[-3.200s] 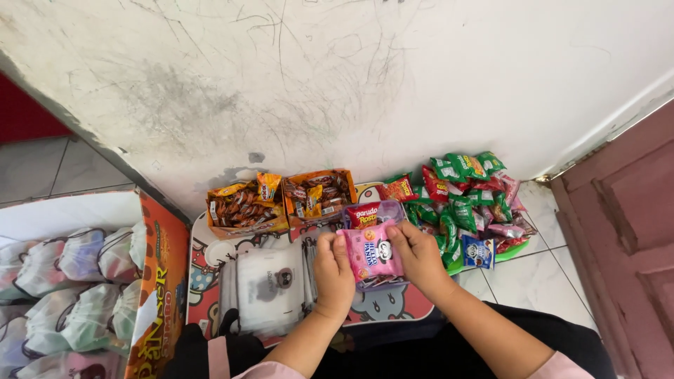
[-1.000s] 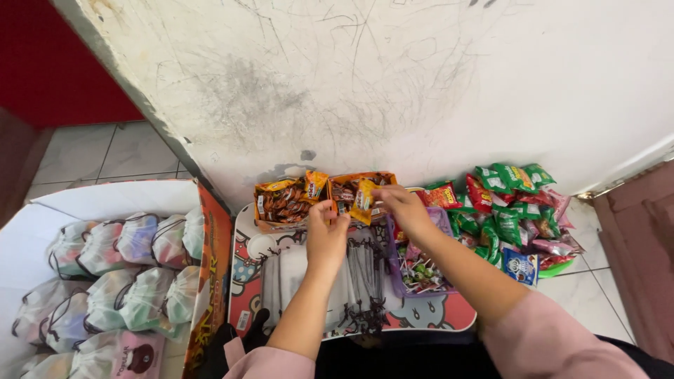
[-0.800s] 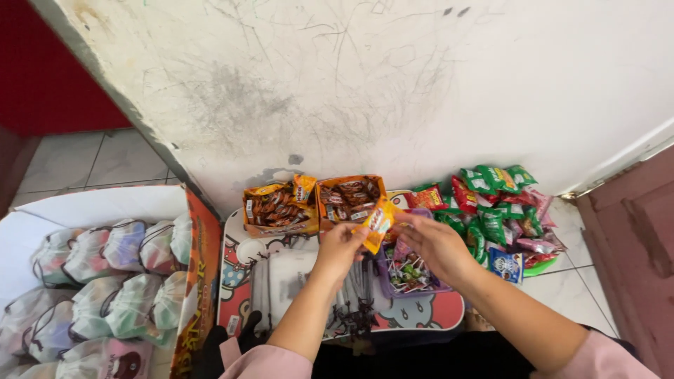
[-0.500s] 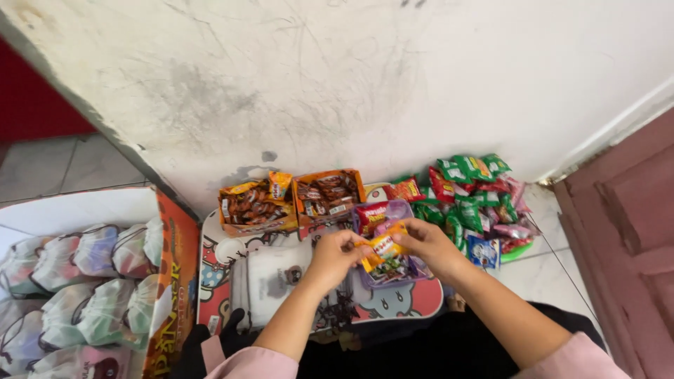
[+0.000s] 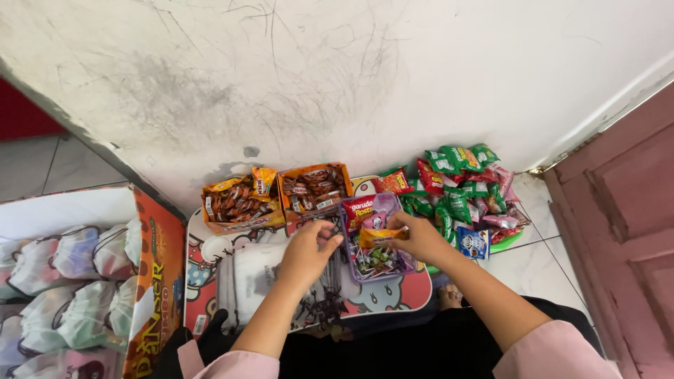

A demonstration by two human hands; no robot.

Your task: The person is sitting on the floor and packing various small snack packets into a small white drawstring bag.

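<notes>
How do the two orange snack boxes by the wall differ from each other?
The left orange box sits askew with a loose yellow packet poking up at its corner; the right orange box stands squarer, its packets lying inside. The left hand hovers nearer the right box. Both are open-topped, hold dark brown packets and stand against the wall.

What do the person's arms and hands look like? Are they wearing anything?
Both hands, the left hand and the right hand, are bare, with no gloves; no rings or watch show. The forearms are uncovered, and soft pink sleeves are pushed up near the elbows.
</notes>
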